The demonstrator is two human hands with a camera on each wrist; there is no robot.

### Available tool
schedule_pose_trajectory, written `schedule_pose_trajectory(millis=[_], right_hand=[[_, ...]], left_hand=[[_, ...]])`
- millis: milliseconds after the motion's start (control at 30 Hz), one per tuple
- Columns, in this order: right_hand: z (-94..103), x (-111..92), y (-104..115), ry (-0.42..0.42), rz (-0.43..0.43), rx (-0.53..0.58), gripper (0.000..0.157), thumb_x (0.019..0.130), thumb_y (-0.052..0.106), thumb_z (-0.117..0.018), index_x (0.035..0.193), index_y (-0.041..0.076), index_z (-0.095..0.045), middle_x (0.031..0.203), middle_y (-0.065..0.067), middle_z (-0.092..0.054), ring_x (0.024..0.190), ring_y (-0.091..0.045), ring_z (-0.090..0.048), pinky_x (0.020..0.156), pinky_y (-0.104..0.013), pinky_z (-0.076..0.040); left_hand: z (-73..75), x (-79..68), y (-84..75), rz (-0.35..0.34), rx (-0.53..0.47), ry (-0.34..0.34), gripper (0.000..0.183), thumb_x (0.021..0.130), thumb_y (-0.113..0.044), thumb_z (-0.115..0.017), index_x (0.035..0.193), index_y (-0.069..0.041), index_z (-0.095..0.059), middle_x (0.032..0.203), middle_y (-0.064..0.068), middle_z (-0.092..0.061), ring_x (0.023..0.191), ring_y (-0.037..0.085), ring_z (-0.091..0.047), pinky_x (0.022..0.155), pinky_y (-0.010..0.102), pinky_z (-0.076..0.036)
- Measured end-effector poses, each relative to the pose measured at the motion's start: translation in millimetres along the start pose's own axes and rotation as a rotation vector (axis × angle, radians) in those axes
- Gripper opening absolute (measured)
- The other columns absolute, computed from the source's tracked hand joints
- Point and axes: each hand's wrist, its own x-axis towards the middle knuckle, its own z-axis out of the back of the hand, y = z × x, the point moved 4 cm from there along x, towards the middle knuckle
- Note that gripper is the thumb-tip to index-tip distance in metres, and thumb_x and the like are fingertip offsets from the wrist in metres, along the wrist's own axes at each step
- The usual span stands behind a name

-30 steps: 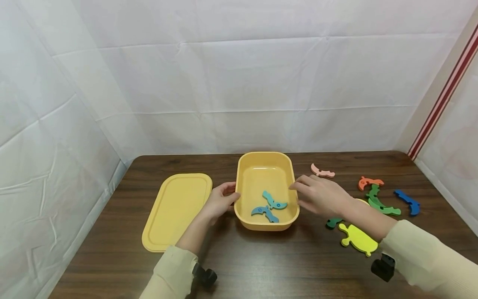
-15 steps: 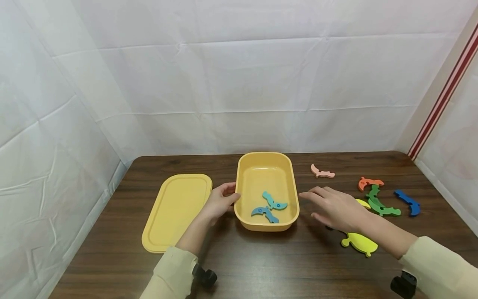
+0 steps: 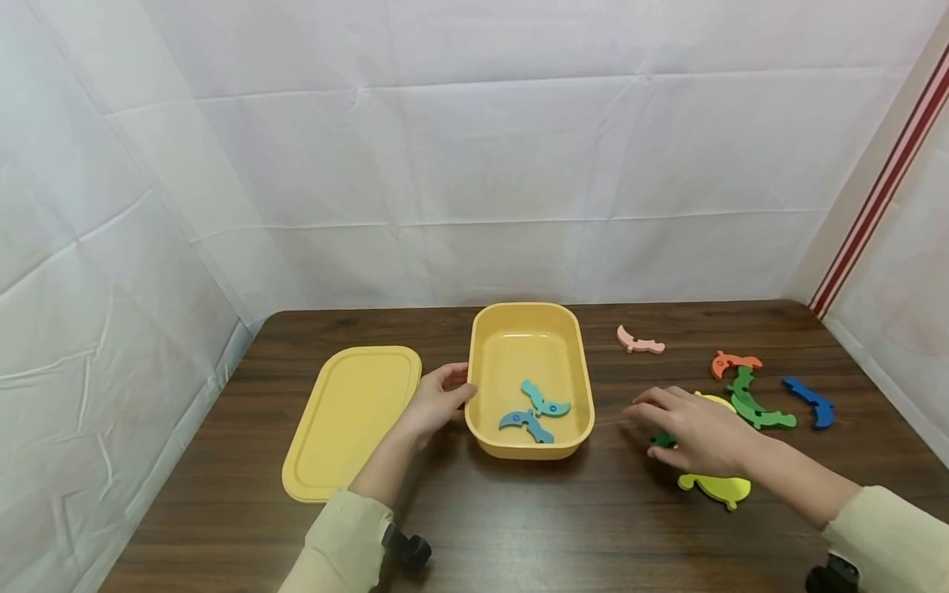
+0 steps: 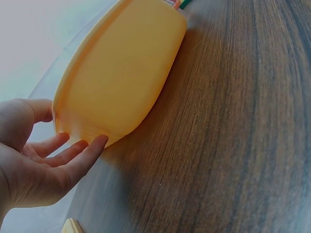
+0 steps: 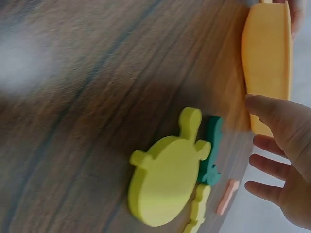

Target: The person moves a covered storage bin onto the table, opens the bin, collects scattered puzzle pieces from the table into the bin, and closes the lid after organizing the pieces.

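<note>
In the head view a yellow plastic bin (image 3: 525,358) stands at mid-table. A teal bird-shaped piece (image 3: 549,405) and a blue one (image 3: 525,422) lie in its near end. My left hand (image 3: 437,402) pinches the bin's left wall, thumb at the rim and fingertips against the outside (image 4: 92,141). My right hand (image 3: 700,430) hovers with loosely spread fingers over a dark green piece (image 5: 210,153), holding nothing. Beside that piece lies a yellow turtle-shaped board (image 5: 167,179). The hand partly hides both in the head view.
A flat yellow lid (image 3: 354,420) lies left of the bin. To the right are a pink piece (image 3: 639,340), an orange one (image 3: 734,362), a green one (image 3: 756,405) and a dark blue one (image 3: 811,402). White sheeting (image 3: 482,165) stands behind the table.
My right hand has moved from the bin's right rim to the right and nearer, over the dark green piece. The left hand and the bin have stayed in place.
</note>
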Motion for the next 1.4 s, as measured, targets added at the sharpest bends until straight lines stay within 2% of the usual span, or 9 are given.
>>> schedule_pose_trajectory(millis=[200,400,800,1000,1400], right_hand=[[-7.2,-9,-5,0.021,0.016,0.013,0.052,0.07,0.026,-0.078,0.117,0.016,-0.058,0.112,-0.001,-0.056,0.095,-0.02,-0.056,0.071,-0.035,-0.052],[-12.6,-13,-8,0.046,0.016,0.005,0.051,0.069,0.021,-0.079,0.116,0.015,-0.059,0.11,-0.002,-0.056,0.093,-0.021,-0.056,0.067,-0.033,-0.052],[-23.1,-16,-12,0.098,-0.016,-0.052,0.039,0.069,0.015,-0.079,0.103,0.013,-0.059,0.091,0.001,-0.051,0.077,-0.016,-0.051,0.056,-0.027,-0.047],[-27.6,-12,-13,0.056,-0.011,-0.093,0.034,0.068,0.015,-0.079,0.095,0.013,-0.058,0.088,0.001,-0.052,0.077,-0.015,-0.051,0.057,-0.027,-0.047],[-33.9,0,-10,-0.013,-0.012,-0.082,0.028,0.073,0.015,-0.076,0.093,0.014,-0.058,0.086,0.003,-0.054,0.075,-0.014,-0.053,0.057,-0.027,-0.048]], left_hand=[[-0.1,-1.6,-1.0,0.008,-0.001,-0.006,0.042,0.09,-0.009,-0.056,0.13,-0.001,-0.046,0.125,0.018,-0.052,0.107,0.029,-0.058,0.075,0.036,-0.056],[-0.1,-0.4,0.1,-0.004,-0.007,-0.002,0.042,0.09,-0.009,-0.055,0.13,0.0,-0.046,0.125,0.019,-0.051,0.107,0.03,-0.057,0.074,0.035,-0.056],[0.2,0.3,0.7,-0.015,-0.003,-0.001,0.042,0.09,-0.008,-0.054,0.13,0.001,-0.046,0.125,0.02,-0.052,0.107,0.03,-0.057,0.073,0.035,-0.056],[0.3,0.3,0.2,-0.005,-0.005,-0.007,0.042,0.09,-0.008,-0.055,0.13,0.001,-0.046,0.125,0.02,-0.052,0.106,0.029,-0.058,0.073,0.035,-0.056],[-0.1,-0.2,0.9,-0.008,-0.004,-0.002,0.043,0.09,-0.009,-0.055,0.131,0.001,-0.046,0.125,0.019,-0.052,0.106,0.029,-0.058,0.074,0.036,-0.056]])
